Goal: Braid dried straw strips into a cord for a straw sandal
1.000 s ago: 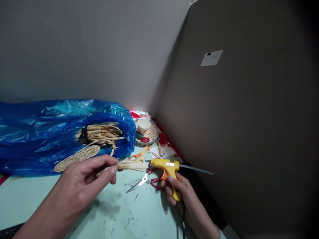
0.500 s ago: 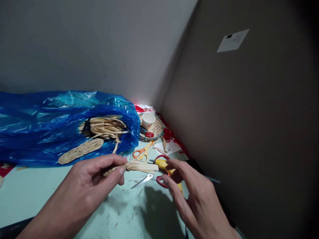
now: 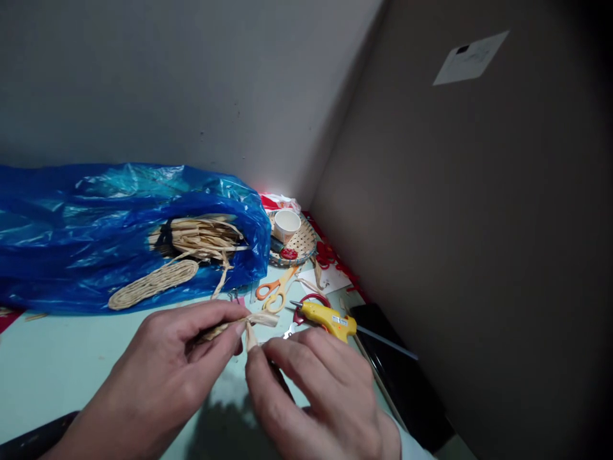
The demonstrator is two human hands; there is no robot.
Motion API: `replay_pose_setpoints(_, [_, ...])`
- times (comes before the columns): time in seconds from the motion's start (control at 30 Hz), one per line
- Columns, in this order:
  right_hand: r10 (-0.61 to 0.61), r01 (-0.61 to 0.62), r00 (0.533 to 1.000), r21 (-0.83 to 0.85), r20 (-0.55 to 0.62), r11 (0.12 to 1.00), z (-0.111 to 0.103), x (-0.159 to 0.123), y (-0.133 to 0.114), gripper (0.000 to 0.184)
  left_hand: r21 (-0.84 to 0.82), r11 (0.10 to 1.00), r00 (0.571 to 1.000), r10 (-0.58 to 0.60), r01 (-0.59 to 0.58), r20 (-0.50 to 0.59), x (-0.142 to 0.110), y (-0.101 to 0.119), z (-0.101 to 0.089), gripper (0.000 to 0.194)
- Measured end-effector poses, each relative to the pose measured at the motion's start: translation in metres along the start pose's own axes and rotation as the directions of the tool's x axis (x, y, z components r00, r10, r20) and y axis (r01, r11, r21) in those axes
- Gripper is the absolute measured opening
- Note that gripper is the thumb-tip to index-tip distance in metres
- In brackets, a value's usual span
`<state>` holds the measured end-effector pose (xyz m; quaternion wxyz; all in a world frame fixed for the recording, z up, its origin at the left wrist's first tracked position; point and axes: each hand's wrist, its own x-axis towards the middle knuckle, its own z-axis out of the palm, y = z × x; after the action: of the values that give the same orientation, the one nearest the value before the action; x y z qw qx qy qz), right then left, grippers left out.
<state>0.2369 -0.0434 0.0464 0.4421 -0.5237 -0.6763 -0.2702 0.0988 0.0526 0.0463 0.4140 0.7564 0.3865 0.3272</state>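
My left hand (image 3: 177,364) is closed, its thumb and forefinger pinching a pale dried-straw braid (image 3: 215,331). Loose strands (image 3: 264,318) stick out past the fingertips to the right. My right hand (image 3: 313,377) pinches one strand end (image 3: 251,337) just below, drawing it down toward me. Behind the right hand lies a yellow glue gun (image 3: 330,319) with a clear glue stick in its back. Red-handled scissors (image 3: 311,300) are partly hidden under the glue gun and my hand.
A blue plastic bag (image 3: 96,211) holds a straw bundle (image 3: 201,236), with an oval woven straw piece (image 3: 153,285) on it. Orange-and-yellow scissors (image 3: 275,291), a woven tray (image 3: 304,246) with a paper cup (image 3: 287,225), and a black flat object (image 3: 397,370) lie beyond.
My right hand has moved left and down and taken hold of a straw strand, folding it downward. My left hand keeps its pinch. The glue gun is more fully in sight.
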Motion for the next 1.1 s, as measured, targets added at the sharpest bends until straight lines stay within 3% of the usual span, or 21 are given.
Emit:
replay_pose_setpoints(0.07, [0.051, -0.052, 0.999, 0.033, 0.008, 0.998, -0.002, 0.003, 0.003, 0.022, 0.028, 0.999, 0.999, 0.036, -0.037, 0.011, -0.001, 0.001, 0.001, 0.022])
replay_pose_setpoints(0.23, [0.145, -0.179, 0.976, 0.222, 0.162, 0.958, -0.014, 0.011, 0.014, 0.013, 0.11, 0.983, 0.989, 0.151, -0.15, -0.002, -0.002, 0.002, 0.004, 0.023])
replay_pose_setpoints(0.43, [0.245, -0.287, 0.956, 0.324, 0.164, 0.902, -0.013, 0.014, 0.021, 0.013, 0.154, 0.956, 0.968, 0.253, -0.249, -0.004, -0.003, -0.002, 0.006, 0.023])
replay_pose_setpoints(0.83, [0.528, -0.611, 0.791, 0.385, 0.308, 0.691, -0.011, 0.009, 0.032, 0.012, 0.151, 0.946, 0.958, 0.279, -0.286, 0.067, -0.004, -0.009, 0.008, 0.026])
replay_pose_setpoints(0.93, [0.543, -0.637, 0.771, 0.405, 0.333, 0.656, -0.01, 0.009, 0.035, 0.013, 0.114, 0.957, 0.964, 0.262, -0.266, 0.049, -0.006, -0.01, 0.009, 0.022])
replay_pose_setpoints(1.1, [0.449, -0.613, 0.786, 0.442, 0.425, 0.655, -0.013, 0.011, 0.042, 0.01, 0.057, 0.959, 0.96, 0.276, -0.278, 0.045, -0.005, -0.008, 0.009, 0.015])
